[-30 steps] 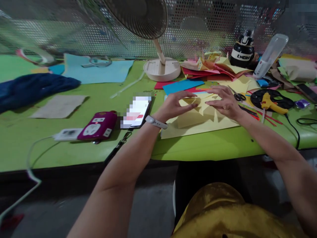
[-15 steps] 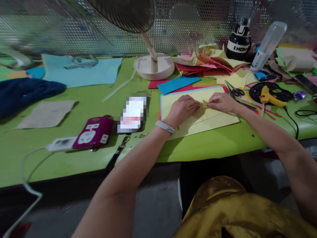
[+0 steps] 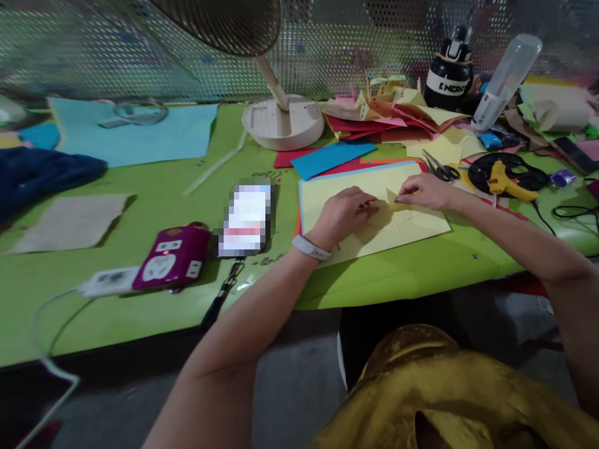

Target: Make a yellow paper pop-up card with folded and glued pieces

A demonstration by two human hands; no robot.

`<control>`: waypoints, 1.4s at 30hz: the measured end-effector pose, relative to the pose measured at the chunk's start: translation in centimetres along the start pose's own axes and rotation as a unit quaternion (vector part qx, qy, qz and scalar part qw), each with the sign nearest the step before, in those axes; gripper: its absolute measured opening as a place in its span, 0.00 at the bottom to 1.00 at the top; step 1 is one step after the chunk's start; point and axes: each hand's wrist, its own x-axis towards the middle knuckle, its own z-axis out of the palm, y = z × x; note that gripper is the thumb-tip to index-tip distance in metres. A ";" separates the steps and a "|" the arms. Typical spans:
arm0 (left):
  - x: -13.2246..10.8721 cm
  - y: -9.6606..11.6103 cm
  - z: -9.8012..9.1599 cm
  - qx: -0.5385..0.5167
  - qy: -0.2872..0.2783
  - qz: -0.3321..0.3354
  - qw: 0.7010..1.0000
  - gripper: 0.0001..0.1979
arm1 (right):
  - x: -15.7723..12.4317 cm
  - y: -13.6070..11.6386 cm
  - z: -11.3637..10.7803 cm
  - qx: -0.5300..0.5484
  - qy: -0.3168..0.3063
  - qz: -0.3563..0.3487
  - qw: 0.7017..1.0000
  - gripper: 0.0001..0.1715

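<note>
A pale yellow paper sheet (image 3: 421,226) lies near the table's front edge, under both hands. My left hand (image 3: 346,212), with a pale band (image 3: 311,248) at its wrist, rests over the sheet's left part. Its fingers are bent together around the edge of a yellow paper, partly hidden by the hand. Opposite, my right hand (image 3: 423,190) pinches a small folded yellow paper piece (image 3: 390,198) between thumb and fingertips. This piece stands up from the sheet in the gap between the hands. Fine crease or cut lines show on the paper below the right hand.
Scissors (image 3: 440,167) and a yellow glue gun (image 3: 508,179) on a black holder lie to the right. A fan base (image 3: 283,123), coloured papers and a black bottle (image 3: 448,81) stand behind. Leftward are a phone (image 3: 247,218) and a purple power strip (image 3: 175,257).
The small yellow piece now stands more upright and looks wider. My right hand has shifted slightly right, and my left fingers have moved a little lower. The view has shifted slightly.
</note>
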 end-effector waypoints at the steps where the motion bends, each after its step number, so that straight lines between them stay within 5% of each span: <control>1: -0.1 0.2 0.0 0.002 -0.002 0.004 1.000 0.12 | -0.4 0.1 0.1 0.015 -0.002 0.013 1.000 0.18; 6: -0.4 0.7 -0.1 0.038 -0.009 0.023 0.999 0.15 | -1.5 0.3 1.9 0.090 0.041 0.061 0.993 0.30; 10: -0.6 0.9 -0.2 0.054 -0.012 0.034 0.998 0.17 | -1.6 0.7 3.8 0.039 0.127 0.057 0.990 0.34; 22: -0.8 2.1 -0.3 0.142 -0.040 0.065 0.987 0.18 | -2.1 0.5 5.4 -0.075 0.195 0.066 0.976 0.10; 32: -0.7 2.2 0.0 0.168 -0.024 0.095 0.981 0.17 | -1.6 0.3 5.7 -0.077 0.207 0.065 0.973 0.08; 42: -1.5 3.9 -0.4 0.184 -0.085 0.142 0.969 0.13 | -1.2 0.9 5.7 -0.098 0.209 0.071 0.970 0.10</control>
